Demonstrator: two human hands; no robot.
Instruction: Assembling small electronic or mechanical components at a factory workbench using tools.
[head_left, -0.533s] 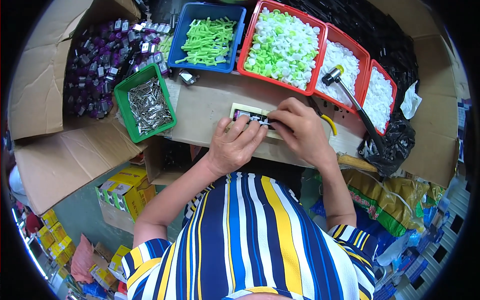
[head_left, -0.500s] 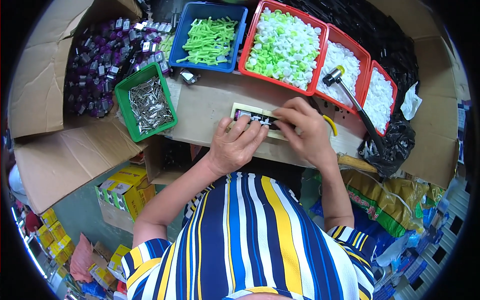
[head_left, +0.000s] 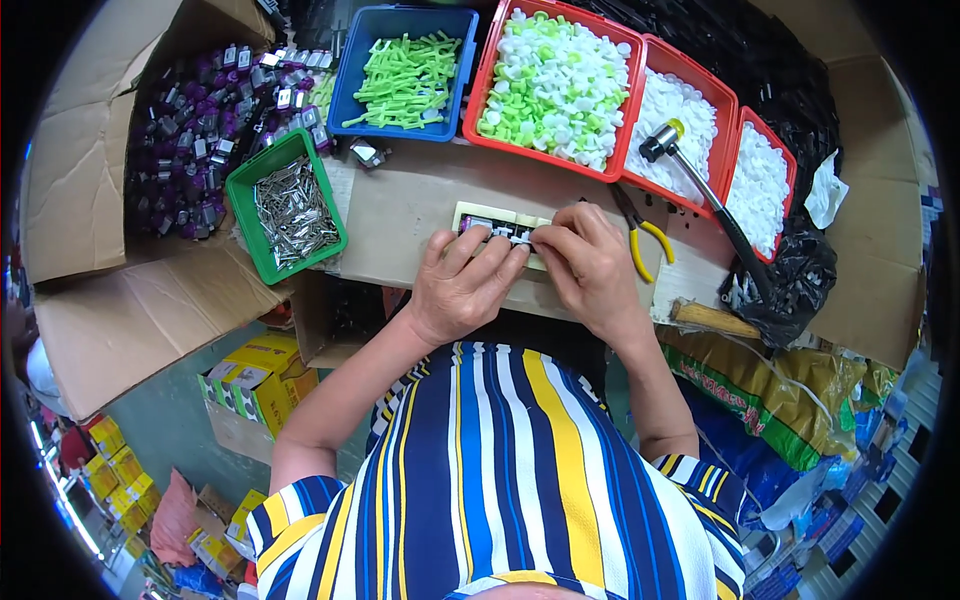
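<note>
A small cream-coloured rectangular holder (head_left: 535, 218) lies on the cardboard work surface in front of me. Inside it are a purple-and-silver motor (head_left: 470, 225) at the left end and small white pieces (head_left: 518, 236) in a black body. My left hand (head_left: 465, 285) grips the holder's near side, its bent fingertips pressing onto the parts. At the right end my right hand (head_left: 592, 260) is closed in a pinch with thumb and forefinger; what lies between those fingertips is too small and covered to make out. Both hands' fingertips nearly meet over the white pieces.
Yellow-handled pliers (head_left: 648, 245) lie right of my right hand. A hammer (head_left: 715, 200) rests across red bins of white pieces (head_left: 682, 125). Beyond stand a blue bin (head_left: 345, 100) of green sticks, a green bin (head_left: 335, 205) of metal pins, and a pile of purple motors (head_left: 185, 150).
My right hand has drawn slightly left and closer to my left hand over the holder. The pliers, mostly hidden before, now show beside it. The whole view has shifted a little.
</note>
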